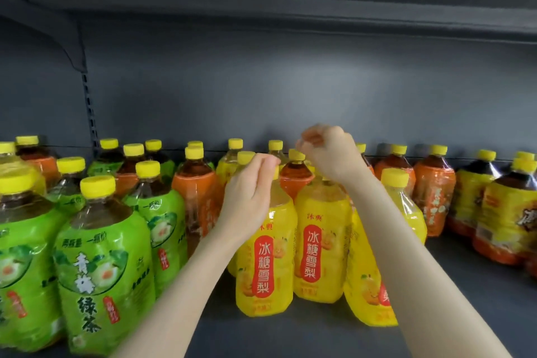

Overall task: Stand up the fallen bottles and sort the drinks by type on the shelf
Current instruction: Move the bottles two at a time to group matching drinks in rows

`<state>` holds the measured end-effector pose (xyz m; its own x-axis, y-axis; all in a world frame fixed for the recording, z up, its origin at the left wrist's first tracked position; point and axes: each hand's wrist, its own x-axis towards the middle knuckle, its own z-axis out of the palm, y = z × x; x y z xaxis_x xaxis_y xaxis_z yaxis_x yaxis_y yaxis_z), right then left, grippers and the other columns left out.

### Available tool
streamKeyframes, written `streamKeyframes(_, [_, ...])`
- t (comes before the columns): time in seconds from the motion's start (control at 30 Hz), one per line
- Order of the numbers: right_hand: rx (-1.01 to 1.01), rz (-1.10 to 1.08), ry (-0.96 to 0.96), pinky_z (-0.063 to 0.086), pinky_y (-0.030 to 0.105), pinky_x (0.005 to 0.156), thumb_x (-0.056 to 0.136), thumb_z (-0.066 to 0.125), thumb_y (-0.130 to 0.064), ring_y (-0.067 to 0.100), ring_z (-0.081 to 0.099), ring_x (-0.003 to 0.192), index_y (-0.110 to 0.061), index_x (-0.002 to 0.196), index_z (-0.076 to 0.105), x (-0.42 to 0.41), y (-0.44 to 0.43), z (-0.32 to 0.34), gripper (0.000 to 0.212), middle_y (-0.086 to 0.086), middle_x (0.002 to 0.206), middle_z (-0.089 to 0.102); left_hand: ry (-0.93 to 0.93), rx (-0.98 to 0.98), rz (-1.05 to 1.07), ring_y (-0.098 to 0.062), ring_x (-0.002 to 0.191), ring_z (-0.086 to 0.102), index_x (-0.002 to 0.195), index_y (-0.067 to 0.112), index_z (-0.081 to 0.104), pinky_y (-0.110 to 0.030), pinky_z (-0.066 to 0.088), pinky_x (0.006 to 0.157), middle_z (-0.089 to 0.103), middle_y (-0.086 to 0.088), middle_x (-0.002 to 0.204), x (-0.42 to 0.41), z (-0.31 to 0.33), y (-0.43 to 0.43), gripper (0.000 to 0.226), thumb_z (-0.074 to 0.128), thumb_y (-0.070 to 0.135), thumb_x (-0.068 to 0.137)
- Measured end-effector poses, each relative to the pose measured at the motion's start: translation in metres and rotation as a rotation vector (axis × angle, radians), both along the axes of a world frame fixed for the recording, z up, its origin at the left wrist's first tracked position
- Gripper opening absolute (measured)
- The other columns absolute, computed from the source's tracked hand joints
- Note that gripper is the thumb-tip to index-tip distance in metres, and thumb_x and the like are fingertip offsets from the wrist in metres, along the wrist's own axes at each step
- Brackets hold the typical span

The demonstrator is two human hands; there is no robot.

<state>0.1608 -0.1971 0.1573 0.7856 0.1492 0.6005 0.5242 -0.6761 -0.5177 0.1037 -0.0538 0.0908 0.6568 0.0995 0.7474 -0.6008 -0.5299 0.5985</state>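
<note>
Both up: my left hand (250, 189) tops a yellow bottle (266, 256), grip unclear; my right hand (331, 154), at its two o'clock, curls empty.

Upright, yellow caps all. Green bottles (104, 267) lower left; yellow bottles (319, 241) centre; orange bottles (433, 192) behind and right. Dark grey shelf (465, 285).

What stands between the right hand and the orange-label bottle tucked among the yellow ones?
Nothing visible at the top: the right hand hangs beside the cap of the orange-label bottle. Two yellow bottles block its body from the front.
</note>
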Motion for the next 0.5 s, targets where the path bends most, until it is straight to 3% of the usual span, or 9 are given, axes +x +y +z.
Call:
streamKeyframes(0.2, [-0.242, -0.020, 0.258, 0.050, 0.039, 0.094, 0.085, 0.069, -0.029, 0.028, 0.061, 0.104, -0.002, 0.111, 0.065, 0.029, 0.015, 0.021, 0.038, 0.012, 0.112, 0.066, -0.052, -0.024, 0.000, 0.000, 0.094, 0.058, 0.109, 0.024, 0.058, -0.009, 0.043, 0.078, 0.064, 0.012, 0.098, 0.004, -0.007, 0.002, 0.039, 0.027, 0.044, 0.097])
streamKeyframes(0.27, [-0.288, -0.024, 0.316, 0.053, 0.039, 0.089, 0.081, 0.073, -0.029, 0.026, 0.063, 0.093, -0.002, 0.105, 0.067, 0.035, 0.017, 0.023, 0.037, 0.013, 0.104, 0.067, -0.063, -0.018, 0.002, 0.001, 0.095, 0.058, 0.110, 0.024, 0.058, -0.005, 0.041, 0.076, 0.064, 0.013, 0.099, 0.006, -0.008, 0.003, 0.042, 0.025, 0.046, 0.095])
streamKeyframes(0.37, [-0.348, -0.063, 0.306, 0.052, 0.035, 0.079, 0.079, 0.075, -0.026, 0.024, 0.061, 0.083, -0.001, 0.097, 0.071, 0.037, 0.021, 0.023, 0.030, 0.012, 0.092, 0.067, -0.076, -0.004, 0.012, 0.000, 0.096, 0.059, 0.112, 0.023, 0.059, -0.002, 0.040, 0.076, 0.064, 0.013, 0.101, 0.006, -0.009, 0.003, 0.046, 0.024, 0.048, 0.094])
streamKeyframes(0.5, [-0.285, -0.099, 0.175, 0.049, 0.029, 0.080, 0.079, 0.076, -0.026, 0.026, 0.064, 0.098, -0.004, 0.100, 0.073, 0.035, 0.018, 0.020, 0.031, 0.010, 0.102, 0.071, -0.075, 0.004, 0.016, 0.001, 0.096, 0.059, 0.112, 0.024, 0.058, -0.003, 0.040, 0.075, 0.063, 0.015, 0.101, 0.006, -0.009, 0.003, 0.049, 0.022, 0.052, 0.093])
